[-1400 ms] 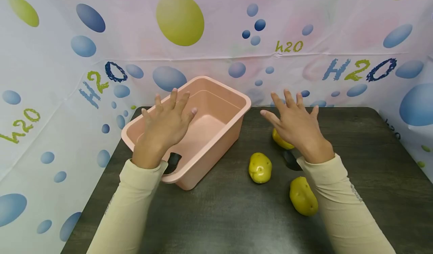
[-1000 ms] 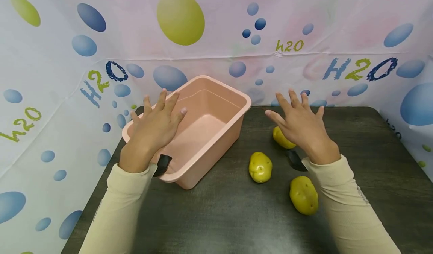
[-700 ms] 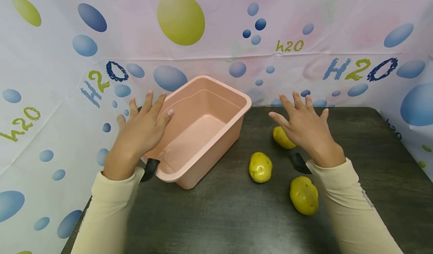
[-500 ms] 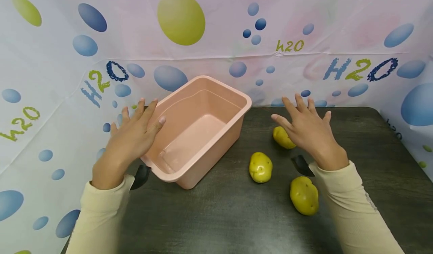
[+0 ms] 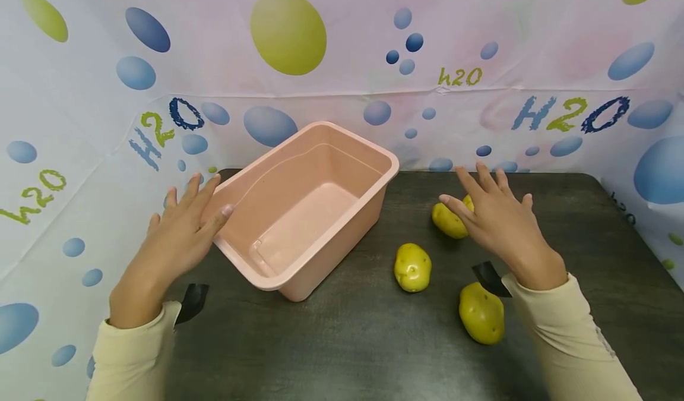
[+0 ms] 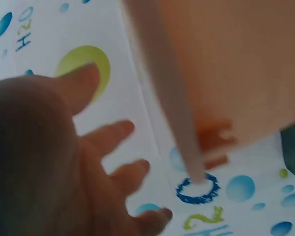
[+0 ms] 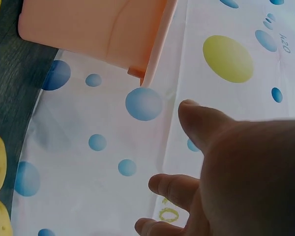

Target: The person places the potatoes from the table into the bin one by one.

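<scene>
My left hand (image 5: 173, 234) is held up at the left end of a pink plastic tub (image 5: 342, 234), its fingers spread and nothing in them. In the left wrist view the tub's rim (image 6: 174, 93) shows to the right of the spread fingers (image 6: 130, 177). My right hand (image 5: 504, 226) hovers on the right with fingers apart, holding nothing. Under and around it lie glossy yellow potatoes: one potato (image 5: 412, 268) nearer the tub, another potato (image 5: 481, 313) closer to me, and a further potato (image 5: 447, 220) partly covered by the hand.
The tub stands at an angle on a dark wooden table (image 5: 331, 353), and its inside shows bare. A patterned curtain (image 5: 347, 44) with bubbles and lettering hangs behind and to the left. Black straps or mounts (image 5: 192, 303) sit at both wrists.
My left hand has moved left and toward me, from over the tub to beside its left end. The right hand has drifted right and slightly nearer. Tub and potatoes stay put.
</scene>
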Available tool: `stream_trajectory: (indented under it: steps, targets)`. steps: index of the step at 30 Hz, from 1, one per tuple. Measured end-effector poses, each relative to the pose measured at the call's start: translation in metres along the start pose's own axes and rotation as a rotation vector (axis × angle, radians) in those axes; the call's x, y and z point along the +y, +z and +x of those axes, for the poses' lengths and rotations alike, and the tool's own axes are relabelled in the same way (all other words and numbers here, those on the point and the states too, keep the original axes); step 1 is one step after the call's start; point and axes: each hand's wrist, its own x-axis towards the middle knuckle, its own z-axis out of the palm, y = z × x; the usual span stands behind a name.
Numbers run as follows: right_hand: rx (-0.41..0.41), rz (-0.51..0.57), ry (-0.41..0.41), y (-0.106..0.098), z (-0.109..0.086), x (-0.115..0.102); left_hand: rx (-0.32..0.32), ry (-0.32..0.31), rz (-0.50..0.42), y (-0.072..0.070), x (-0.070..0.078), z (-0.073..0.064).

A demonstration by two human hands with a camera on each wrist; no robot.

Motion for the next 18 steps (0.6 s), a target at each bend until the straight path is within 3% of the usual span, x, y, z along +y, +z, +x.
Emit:
stream_trajectory:
  steps: [12,18]
  targets:
    - [-0.024,-0.009,0.0,0.016,-0.015,0.016,0.097,0.101,-0.106,0.01,-0.03,0.004]
    - [-0.036,-0.002,-0.023,0.03,-0.022,0.022,0.125,0.111,-0.167,0.017,-0.039,0.008]
